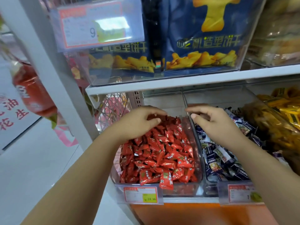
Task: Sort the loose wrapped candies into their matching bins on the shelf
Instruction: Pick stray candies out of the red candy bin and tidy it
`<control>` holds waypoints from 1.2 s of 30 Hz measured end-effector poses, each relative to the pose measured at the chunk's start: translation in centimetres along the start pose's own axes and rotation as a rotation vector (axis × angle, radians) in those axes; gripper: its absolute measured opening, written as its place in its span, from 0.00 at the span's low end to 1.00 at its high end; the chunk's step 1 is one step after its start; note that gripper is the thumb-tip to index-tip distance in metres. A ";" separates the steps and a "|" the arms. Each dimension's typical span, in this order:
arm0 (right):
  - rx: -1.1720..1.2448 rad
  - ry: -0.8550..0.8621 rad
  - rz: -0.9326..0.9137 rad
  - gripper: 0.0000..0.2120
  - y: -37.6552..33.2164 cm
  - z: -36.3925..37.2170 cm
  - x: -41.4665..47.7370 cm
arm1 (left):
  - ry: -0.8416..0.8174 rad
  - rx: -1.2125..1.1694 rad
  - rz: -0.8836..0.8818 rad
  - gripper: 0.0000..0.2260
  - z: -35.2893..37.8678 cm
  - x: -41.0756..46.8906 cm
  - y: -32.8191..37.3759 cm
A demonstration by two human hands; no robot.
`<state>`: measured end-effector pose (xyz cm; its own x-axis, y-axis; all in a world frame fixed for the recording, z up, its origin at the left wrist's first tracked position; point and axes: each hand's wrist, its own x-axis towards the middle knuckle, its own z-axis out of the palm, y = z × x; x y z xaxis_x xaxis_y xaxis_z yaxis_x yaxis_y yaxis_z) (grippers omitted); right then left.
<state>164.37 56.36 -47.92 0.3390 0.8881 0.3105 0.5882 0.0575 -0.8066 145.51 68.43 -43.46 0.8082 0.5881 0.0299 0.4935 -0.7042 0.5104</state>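
Observation:
A clear bin (pixel 199 166) on the lower shelf is heaped with red wrapped candies (pixel 162 156). To its right, a second clear bin (pixel 211 190) holds dark blue and white wrapped candies (pixel 222 159). My left hand (pixel 138 122) hovers over the back of the red bin, fingers and thumb curled around red candies there. My right hand (pixel 212 122) is over the back of the blue bin beside the divider, fingers curled toward the thumb. The space inside that grip is dark and I cannot tell what is in it.
A bin of yellow wrapped snacks (pixel 276 124) stands at the right. The shelf above carries a clear box of blue biscuit bags (pixel 194 38). Price tags (pixel 140 194) hang on the bin fronts. A white shelf upright (pixel 48 70) runs down the left, an orange surface (pixel 194 213) lies below.

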 end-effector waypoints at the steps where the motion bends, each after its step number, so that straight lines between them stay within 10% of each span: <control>1: -0.009 0.003 -0.025 0.11 -0.4 0.1 -0.2 | 0.086 -0.053 0.018 0.14 -0.1 -1.1 -0.2; 10: -0.475 -0.509 -0.386 0.19 -5.5 4.9 -1.7 | 0.571 -0.321 0.120 0.16 2.9 -8.4 -1.7; 19: -0.985 -0.825 -0.378 0.39 -4.3 10.2 4.7 | 0.635 -0.426 0.097 0.20 3.4 -9.1 -2.2; 29: -1.187 -0.776 -0.099 0.24 -4.1 6.4 7.3 | 0.529 -0.472 0.132 0.19 3.3 -11.3 -2.4; 36: -0.706 -0.553 -0.260 0.21 -7.0 9.6 7.0 | 0.819 -0.404 -0.038 0.11 3.8 -15.5 -3.7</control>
<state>155.63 66.55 -44.93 -0.1571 0.9875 0.0084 0.9681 0.1557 -0.1964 132.35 60.37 -49.04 0.2369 0.8153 0.5283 0.2405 -0.5761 0.7812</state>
